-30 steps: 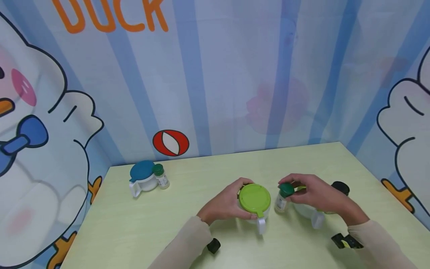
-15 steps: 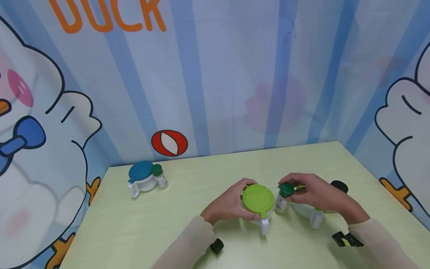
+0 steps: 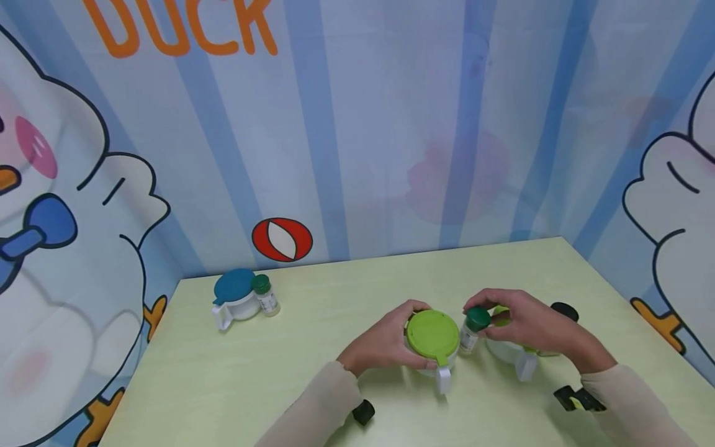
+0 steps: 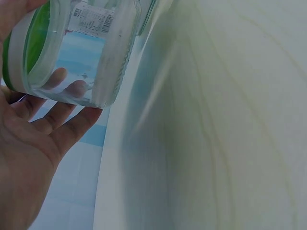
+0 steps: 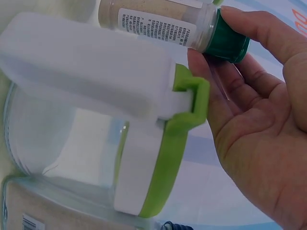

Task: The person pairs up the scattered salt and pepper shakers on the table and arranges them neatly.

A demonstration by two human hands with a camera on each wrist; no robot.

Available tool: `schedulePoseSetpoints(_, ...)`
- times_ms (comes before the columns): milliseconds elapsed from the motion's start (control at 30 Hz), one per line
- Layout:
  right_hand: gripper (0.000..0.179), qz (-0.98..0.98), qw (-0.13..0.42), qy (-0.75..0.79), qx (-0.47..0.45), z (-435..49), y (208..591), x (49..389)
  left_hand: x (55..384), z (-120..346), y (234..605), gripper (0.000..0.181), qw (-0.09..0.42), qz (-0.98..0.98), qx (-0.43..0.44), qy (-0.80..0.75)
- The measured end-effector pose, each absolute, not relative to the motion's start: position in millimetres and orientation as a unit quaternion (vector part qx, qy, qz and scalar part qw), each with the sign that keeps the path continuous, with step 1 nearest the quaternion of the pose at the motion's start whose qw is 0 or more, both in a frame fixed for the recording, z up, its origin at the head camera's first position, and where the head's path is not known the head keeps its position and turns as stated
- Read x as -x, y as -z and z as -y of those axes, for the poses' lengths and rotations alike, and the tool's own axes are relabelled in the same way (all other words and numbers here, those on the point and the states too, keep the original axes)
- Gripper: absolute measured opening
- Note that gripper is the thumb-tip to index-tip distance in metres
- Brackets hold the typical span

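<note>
In the head view my left hand (image 3: 385, 340) grips a glass seasoning jar with a lime-green lid (image 3: 432, 334) and a white handle. The left wrist view shows my fingers around its clear glass body (image 4: 79, 57), base close to the tabletop. My right hand (image 3: 533, 320) pinches the dark green cap of a small spice bottle (image 3: 468, 340) between thumb and fingers. That bottle stands right beside the left hand's jar, its labelled body (image 5: 156, 26) holding pale powder. Partly hidden under my right hand is a second green-lidded jar (image 5: 139, 167) with a white handle (image 3: 526, 365).
At the back left of the table (image 3: 313, 323) stand a blue-lidded jar (image 3: 234, 288) and another green-capped spice bottle (image 3: 268, 300), side by side. A black-capped container (image 3: 565, 310) is behind my right wrist. A printed cloth (image 3: 385, 124) hangs behind the table.
My left hand has moved slightly right with the green-lidded jar, bringing it up close to the spice bottle. My right hand has hardly moved and keeps its pinch on the cap.
</note>
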State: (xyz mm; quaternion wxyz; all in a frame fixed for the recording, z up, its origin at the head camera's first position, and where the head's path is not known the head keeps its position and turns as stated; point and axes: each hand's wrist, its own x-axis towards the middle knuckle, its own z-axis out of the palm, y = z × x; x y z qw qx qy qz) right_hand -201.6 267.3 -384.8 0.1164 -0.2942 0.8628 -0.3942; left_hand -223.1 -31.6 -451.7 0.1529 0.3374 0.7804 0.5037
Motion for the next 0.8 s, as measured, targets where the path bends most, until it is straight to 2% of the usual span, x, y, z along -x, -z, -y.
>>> schedulePoseSetpoints(800, 0.039, -0.869, 0.122, 0.358, 0.319, -272, 378, 204, 221, 19, 456, 0.081, 0.150, -0.789, -0.343, -0.488)
